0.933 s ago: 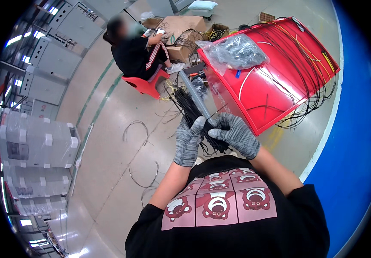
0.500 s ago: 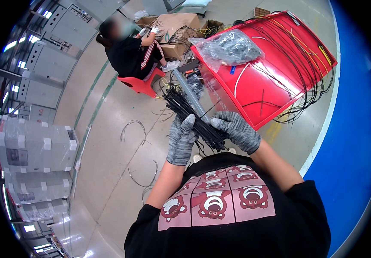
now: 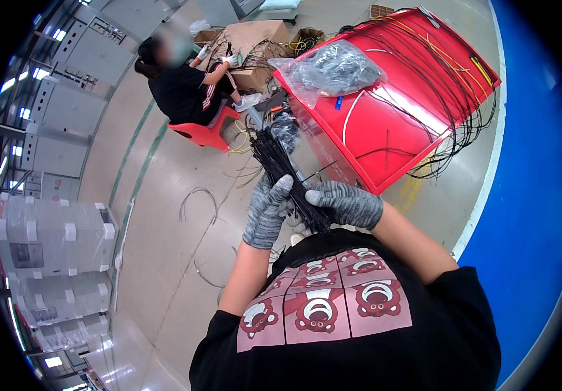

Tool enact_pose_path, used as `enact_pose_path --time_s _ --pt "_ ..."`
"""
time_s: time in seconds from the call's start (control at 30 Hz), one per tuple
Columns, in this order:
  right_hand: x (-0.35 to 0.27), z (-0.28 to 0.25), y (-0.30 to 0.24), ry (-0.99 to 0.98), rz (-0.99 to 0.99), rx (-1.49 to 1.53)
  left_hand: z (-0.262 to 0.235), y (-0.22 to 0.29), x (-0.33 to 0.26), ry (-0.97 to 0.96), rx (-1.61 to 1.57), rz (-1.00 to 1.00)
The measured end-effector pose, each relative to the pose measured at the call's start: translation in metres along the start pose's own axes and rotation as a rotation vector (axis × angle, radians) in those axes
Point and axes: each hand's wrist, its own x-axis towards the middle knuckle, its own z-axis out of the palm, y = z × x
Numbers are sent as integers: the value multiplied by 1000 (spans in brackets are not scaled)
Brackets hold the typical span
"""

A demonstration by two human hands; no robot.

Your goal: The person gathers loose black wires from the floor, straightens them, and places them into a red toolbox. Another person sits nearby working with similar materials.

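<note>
Both my gloved hands close around one bundle of black ties (image 3: 281, 171), held in front of my chest and slanting up and away: my left grip (image 3: 266, 210) wraps its middle, my right grip (image 3: 346, 203) clamps the near end. Just beyond stands a red table (image 3: 398, 124) draped with black wires (image 3: 463, 85), a clear bag (image 3: 333, 65) on its far corner. Its near edge hems my right. A seated person (image 3: 183, 91) works by cardboard boxes (image 3: 255, 45) ahead. Bare floor (image 3: 164, 215) opens leftward, toward wrapped grey cabinets (image 3: 53, 241).

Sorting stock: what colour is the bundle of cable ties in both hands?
Black; the bundle of cable ties shows best in the head view.
</note>
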Motion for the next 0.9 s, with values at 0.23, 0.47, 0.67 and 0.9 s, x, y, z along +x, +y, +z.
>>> enact_pose_path --time_s 0.23,0.47,0.67,0.9 --pt "5 -7 -5 61 -111 -1 -31 -23 11 13 -99 -10" --pt "11 -21 -12 253 -304 2 -45 -23 -10 205 -298 35" --pt "13 -14 -18 430 -445 -19 -10 -14 -28 198 -183 83" --pt "12 -4 -15 502 -499 -21 16 -16 -42 215 50 127"
